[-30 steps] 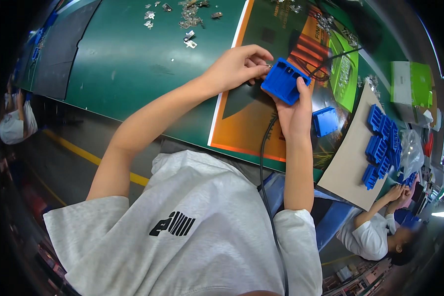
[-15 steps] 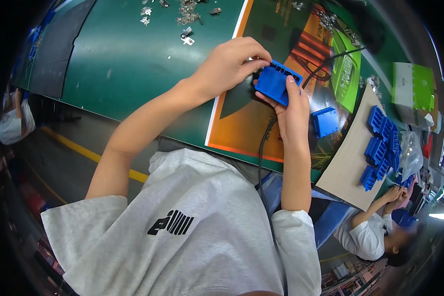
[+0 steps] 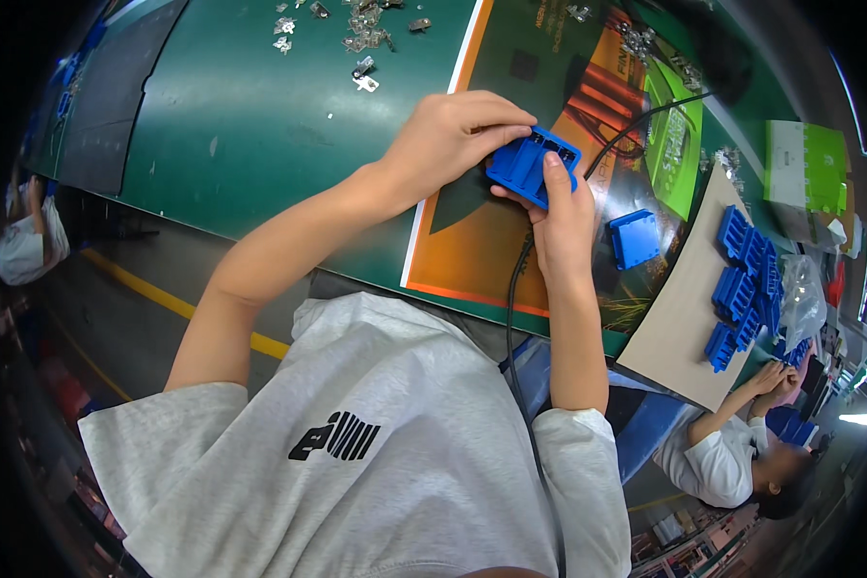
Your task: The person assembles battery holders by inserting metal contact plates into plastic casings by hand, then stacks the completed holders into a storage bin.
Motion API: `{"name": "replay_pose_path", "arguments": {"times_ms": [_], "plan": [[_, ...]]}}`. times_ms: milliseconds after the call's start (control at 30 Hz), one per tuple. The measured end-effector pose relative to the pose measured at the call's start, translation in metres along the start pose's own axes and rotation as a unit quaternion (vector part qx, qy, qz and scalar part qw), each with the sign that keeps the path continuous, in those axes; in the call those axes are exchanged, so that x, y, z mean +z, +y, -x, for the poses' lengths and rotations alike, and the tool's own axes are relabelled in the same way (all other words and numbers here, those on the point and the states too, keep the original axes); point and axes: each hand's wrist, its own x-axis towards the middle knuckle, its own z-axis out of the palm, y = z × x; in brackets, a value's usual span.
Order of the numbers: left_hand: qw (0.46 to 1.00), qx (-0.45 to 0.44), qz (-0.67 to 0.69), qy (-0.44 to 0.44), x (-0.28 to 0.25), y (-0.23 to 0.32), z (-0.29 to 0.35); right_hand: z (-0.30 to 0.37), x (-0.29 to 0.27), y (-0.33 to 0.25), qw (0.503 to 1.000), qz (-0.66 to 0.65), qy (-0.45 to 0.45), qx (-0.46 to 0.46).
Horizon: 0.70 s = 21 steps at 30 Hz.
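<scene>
A blue plastic slotted case point(image 3: 522, 166) is held tilted above the table, its parallel channels facing up and dark gaps along its far edge. My right hand point(image 3: 561, 217) grips it from the near right side, thumb across the top and fingers underneath. At the case's far left corner, my left hand point(image 3: 458, 137) has thumb and fingertips pinched together, touching the edge. Whatever lies between those fingertips is hidden. Just right of my right hand, a second blue plastic case point(image 3: 635, 239) rests on the printed mat point(image 3: 472, 255).
Small metal clips point(image 3: 366, 29) lie scattered at the far side of the green table point(image 3: 260, 125), with more at far right. Several blue slotted cases point(image 3: 742, 284) sit on a beige board point(image 3: 679, 318). A black cable point(image 3: 515, 299) crosses the mat. Another person point(image 3: 722, 453) sits at right.
Both hands and the case have shifted slightly left and nearer. The case has tipped so its channels show more plainly. The second case has not moved.
</scene>
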Motion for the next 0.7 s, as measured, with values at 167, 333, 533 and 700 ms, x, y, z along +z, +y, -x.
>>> {"name": "replay_pose_path", "arguments": {"times_ms": [167,333,533,700], "plan": [[0.922,-0.289,0.254,-0.043,-0.008,0.01,-0.007,0.007,0.008,0.008,0.981,0.116,0.021,-0.157],[0.836,-0.371,0.396,-0.087,-0.011,0.013,-0.003,-0.004,-0.01,0.02,0.854,0.366,0.026,-0.368],[0.694,-0.354,0.617,-0.112,-0.005,0.009,0.002,0.003,-0.004,0.008,0.825,0.404,0.029,-0.394],[0.723,-0.319,0.599,-0.127,0.0,0.008,0.005,0.004,0.0,0.011,0.835,0.374,0.031,-0.402]]}}
